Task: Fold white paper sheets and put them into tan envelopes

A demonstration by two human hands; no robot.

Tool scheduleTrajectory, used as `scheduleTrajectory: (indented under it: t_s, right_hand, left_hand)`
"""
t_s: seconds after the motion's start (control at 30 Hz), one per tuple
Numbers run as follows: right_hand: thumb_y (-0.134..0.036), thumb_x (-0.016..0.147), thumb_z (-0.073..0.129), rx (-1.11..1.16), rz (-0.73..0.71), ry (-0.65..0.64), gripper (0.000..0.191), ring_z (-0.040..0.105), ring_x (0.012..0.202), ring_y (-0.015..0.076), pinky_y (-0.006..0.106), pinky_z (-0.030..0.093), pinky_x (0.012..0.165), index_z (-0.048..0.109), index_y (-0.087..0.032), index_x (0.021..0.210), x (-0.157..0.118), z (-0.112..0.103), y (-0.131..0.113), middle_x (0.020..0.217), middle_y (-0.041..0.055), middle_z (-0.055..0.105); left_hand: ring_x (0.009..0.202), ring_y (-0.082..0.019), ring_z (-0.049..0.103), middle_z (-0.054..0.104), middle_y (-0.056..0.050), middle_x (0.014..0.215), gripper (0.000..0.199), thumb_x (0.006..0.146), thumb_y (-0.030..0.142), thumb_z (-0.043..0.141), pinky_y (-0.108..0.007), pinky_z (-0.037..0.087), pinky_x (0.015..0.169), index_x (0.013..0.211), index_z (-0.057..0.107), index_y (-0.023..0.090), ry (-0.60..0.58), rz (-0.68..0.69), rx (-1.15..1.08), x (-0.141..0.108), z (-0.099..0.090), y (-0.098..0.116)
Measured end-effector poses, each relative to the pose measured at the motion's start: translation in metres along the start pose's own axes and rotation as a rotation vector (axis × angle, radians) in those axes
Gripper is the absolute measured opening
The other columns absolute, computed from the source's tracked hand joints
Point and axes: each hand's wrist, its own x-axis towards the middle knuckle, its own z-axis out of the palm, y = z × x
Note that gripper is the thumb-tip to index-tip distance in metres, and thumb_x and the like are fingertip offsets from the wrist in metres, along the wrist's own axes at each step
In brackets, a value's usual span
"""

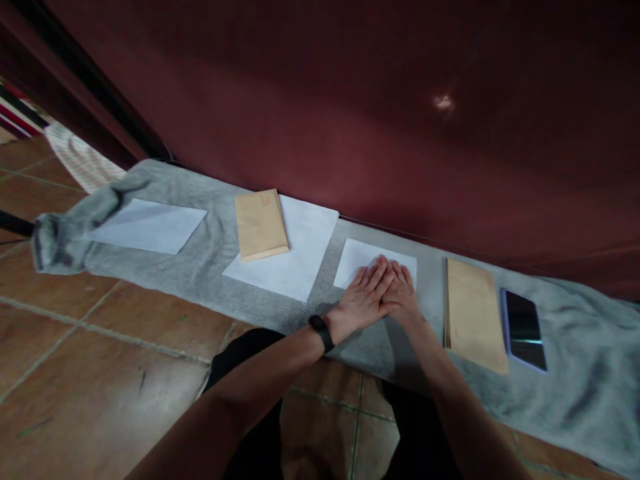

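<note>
Fingers of both hands flat, spread open, gripping nothing; palms down on small white sheet. L hand and R hand side by side, touching, L fingers partly overlapping R. Black band on L wrist. Small white sheet lies on grey cloth, near its middle, directly in front of person, approx. between large white sheet to left and tan envelope to right. Second tan envelope rests on large white sheet, overlapping its left edge. Another white sheet farther left, well apart from hands, near bunched end of cloth. Dark phone just beside right envelope, screen up. Cloth runs along foot of dark red wall, spread over brown tiled floor. Person's knees in dark fabric at bottom, w/ forearms crossing over them.
</note>
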Motion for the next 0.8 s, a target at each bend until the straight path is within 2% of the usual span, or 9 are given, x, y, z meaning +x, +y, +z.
scheduleTrajectory:
  t_s: [0.13, 0.33, 0.5, 0.57, 0.8]
  right_hand:
    - [-0.031, 0.100, 0.039, -0.017, -0.001, 0.007, 0.066, 0.018, 0.156, 0.0296, 0.051, 0.017, 0.127, 0.024, -0.020, 0.163, 0.000, 0.003, 0.000, 0.171, 0.0031, 0.015]
    - [-0.026, 0.100, 0.037, -0.001, 0.008, 0.009, 0.064, 0.018, 0.156, 0.0292, 0.051, 0.018, 0.127, 0.024, -0.022, 0.163, 0.000, 0.004, -0.001, 0.171, 0.0019, 0.017]
    - [-0.024, 0.102, 0.031, 0.079, 0.055, 0.016, 0.062, 0.023, 0.156, 0.0263, 0.049, 0.018, 0.127, 0.021, -0.025, 0.163, 0.002, -0.001, -0.004, 0.169, 0.0005, 0.023]
    - [-0.024, 0.103, 0.031, 0.117, 0.048, 0.016, 0.060, 0.023, 0.156, 0.0267, 0.051, 0.017, 0.127, 0.025, -0.026, 0.162, 0.003, -0.003, -0.005, 0.168, 0.0011, 0.026]
    - [-0.032, 0.106, 0.032, 0.194, 0.109, 0.046, 0.054, 0.026, 0.154, 0.0271, 0.048, 0.017, 0.127, 0.034, -0.022, 0.160, 0.008, -0.004, -0.008, 0.167, 0.0015, 0.030]
  left_hand:
    - [0.158, -0.029, 0.014, 0.010, -0.017, 0.171, 0.084, 0.100, 0.068, 0.034, -0.049, 0.014, 0.126, 0.163, 0.017, 0.015, 0.016, 0.010, -0.024, -0.001, 0.000, -0.003]
    - [0.158, -0.028, 0.014, 0.014, -0.014, 0.171, 0.081, 0.100, 0.067, 0.033, -0.048, 0.013, 0.126, 0.164, 0.016, 0.020, 0.003, 0.008, -0.042, 0.000, -0.010, -0.006]
    - [0.156, -0.025, 0.021, 0.024, -0.012, 0.169, 0.076, 0.104, 0.062, 0.026, -0.046, 0.016, 0.127, 0.164, 0.015, 0.016, -0.024, -0.078, -0.086, 0.005, -0.014, -0.010]
    - [0.156, -0.025, 0.023, 0.028, -0.012, 0.168, 0.075, 0.104, 0.060, 0.025, -0.046, 0.017, 0.127, 0.163, 0.017, 0.015, -0.033, -0.114, -0.086, 0.007, -0.013, -0.014]
    - [0.155, -0.025, 0.025, 0.034, -0.013, 0.165, 0.068, 0.105, 0.054, 0.024, -0.047, 0.016, 0.128, 0.159, 0.032, 0.013, -0.052, -0.233, 0.004, 0.013, -0.014, -0.034]
